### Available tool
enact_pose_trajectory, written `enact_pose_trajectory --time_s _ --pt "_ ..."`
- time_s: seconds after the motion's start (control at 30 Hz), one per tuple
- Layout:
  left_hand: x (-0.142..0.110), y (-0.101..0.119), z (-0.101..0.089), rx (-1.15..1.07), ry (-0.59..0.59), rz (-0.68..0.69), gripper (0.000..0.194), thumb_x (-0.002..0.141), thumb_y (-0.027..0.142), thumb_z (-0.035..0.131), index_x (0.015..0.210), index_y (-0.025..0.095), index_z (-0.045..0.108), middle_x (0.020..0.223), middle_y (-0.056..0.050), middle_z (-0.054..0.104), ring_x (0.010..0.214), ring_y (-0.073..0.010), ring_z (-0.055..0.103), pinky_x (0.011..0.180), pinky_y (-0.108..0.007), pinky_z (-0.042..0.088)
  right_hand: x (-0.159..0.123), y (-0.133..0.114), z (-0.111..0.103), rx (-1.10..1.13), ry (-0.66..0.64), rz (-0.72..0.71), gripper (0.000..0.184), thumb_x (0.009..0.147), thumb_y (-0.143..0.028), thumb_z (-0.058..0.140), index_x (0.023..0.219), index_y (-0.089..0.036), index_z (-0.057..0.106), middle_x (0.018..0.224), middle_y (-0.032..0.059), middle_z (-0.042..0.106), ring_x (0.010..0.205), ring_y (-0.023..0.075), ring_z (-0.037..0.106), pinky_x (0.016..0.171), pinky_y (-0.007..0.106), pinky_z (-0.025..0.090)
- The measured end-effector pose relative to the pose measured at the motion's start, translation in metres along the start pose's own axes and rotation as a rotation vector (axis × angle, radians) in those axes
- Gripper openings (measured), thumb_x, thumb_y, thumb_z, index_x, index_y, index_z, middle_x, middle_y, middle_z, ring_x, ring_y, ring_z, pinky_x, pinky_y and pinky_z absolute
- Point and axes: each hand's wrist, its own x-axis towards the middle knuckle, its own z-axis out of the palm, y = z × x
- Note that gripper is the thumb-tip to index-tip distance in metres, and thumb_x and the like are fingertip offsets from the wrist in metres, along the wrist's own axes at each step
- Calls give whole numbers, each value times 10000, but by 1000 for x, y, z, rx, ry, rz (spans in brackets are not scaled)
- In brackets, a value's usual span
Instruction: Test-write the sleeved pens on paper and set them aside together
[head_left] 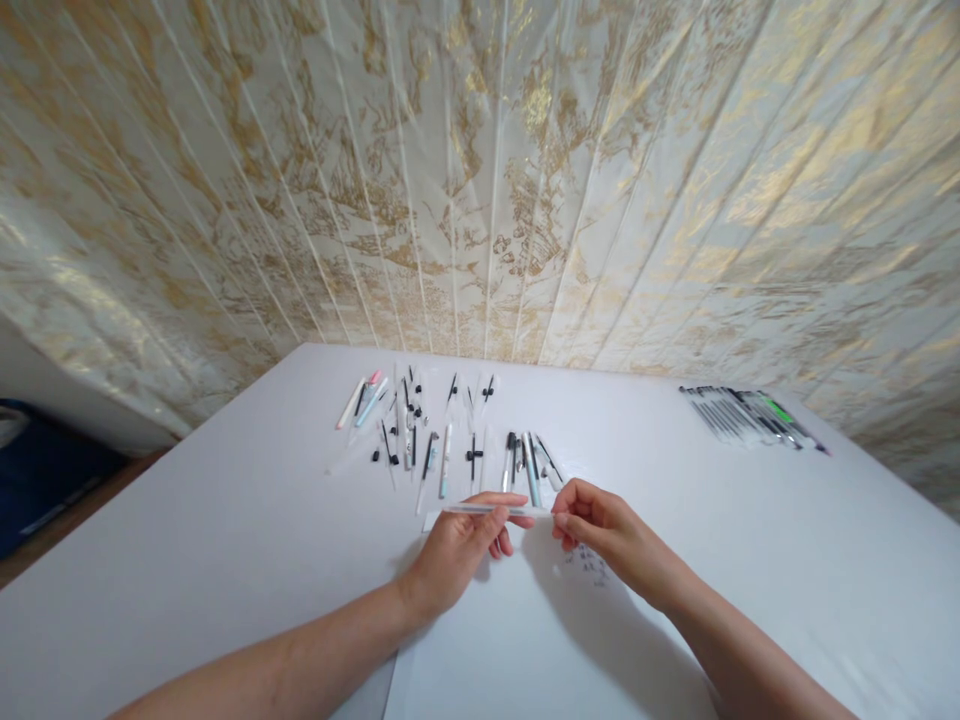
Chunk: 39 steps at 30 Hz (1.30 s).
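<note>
A slim, whitish see-through pen barrel (491,509) lies level across the fingers of my left hand (465,545), pinned there by the thumb. Its right end meets the fingertips of my right hand (596,515), which are pinched together at that tip. Whatever small part sits inside the right-hand pinch is hidden. Both hands hover over a white sheet of paper (480,650). Some dark handwriting (596,572) shows on the paper below my right hand.
Beyond the hands lie pens and loose pen parts: barrels, black caps and refills (409,410), with a blue pen (532,468) close by. A row of several pens (746,415) rests at the far right of the white table (225,500). A gold-patterned curtain (465,180) hangs behind.
</note>
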Motion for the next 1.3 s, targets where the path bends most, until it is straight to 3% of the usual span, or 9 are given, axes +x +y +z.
enact_pose_trajectory --time_s 0.53,0.87,0.97,1.07,1.17,1.3 --pt "-2 1 -1 35 -34 -20 412 900 479 517 1142 180 665 946 -85 743 683 -143 560 684 -301 469 -3 1 10 128 34 -94 308 824 -465 648 868 -200 498 735 1 600 696 139 556 661 277 435" --pt "1 6 1 28 29 -14 392 855 496 565 1051 178 684 886 -76 731 659 -149 573 651 -290 463 4 0 2 -6 -17 -116 225 869 -409 572 906 -196 509 770 12 619 686 136 573 659 280 456" --pt "2 5 1 4 38 6 347 851 477 582 1003 177 666 888 -75 728 645 -140 570 629 -274 456 27 -8 -13 -251 55 -185 114 882 -300 519 914 -192 538 785 13 627 701 139 593 659 273 470" --pt "2 5 2 -20 39 15 307 859 458 584 964 174 629 902 -77 729 632 -127 559 621 -261 445 66 -21 -26 -739 163 -272 142 898 -209 460 968 -196 583 811 7 641 697 129 605 663 252 462" --pt "2 5 2 -32 40 7 299 854 456 590 944 172 604 891 -71 725 621 -121 547 617 -257 436 112 -32 -27 -889 227 -290 197 872 -143 490 1004 -199 626 928 36 648 781 144 600 740 268 443" --pt "3 4 1 -56 38 -9 290 853 447 594 939 170 593 884 -63 720 613 -115 539 615 -253 433 164 -39 -13 -1025 263 -262 233 864 -139 530 1054 -213 642 1019 57 639 854 174 613 767 289 440"
